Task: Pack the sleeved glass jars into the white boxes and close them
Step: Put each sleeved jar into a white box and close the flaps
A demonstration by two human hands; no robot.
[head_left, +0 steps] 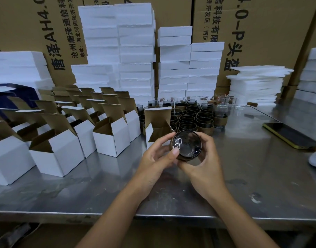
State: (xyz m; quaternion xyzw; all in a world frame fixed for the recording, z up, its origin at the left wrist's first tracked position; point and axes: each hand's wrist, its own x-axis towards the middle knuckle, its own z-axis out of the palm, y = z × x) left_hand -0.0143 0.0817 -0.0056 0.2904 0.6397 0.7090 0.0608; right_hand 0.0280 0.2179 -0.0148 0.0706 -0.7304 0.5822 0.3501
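The fingers (206, 140) of both hands are curled round one jar (186, 144). The left hand (159, 154) holds its left side and the right hand (203, 165) its right side, above the counter (243, 176). An open box (157, 126) stands just behind the jar. More jars (193, 117) stand farther back.

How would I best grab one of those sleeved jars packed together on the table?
Probably from above, pinching the rim: the sleeved jars stand upright, mouths up, pressed side by side, so their sleeved walls are mostly blocked. Front-row ones allow a side grip.
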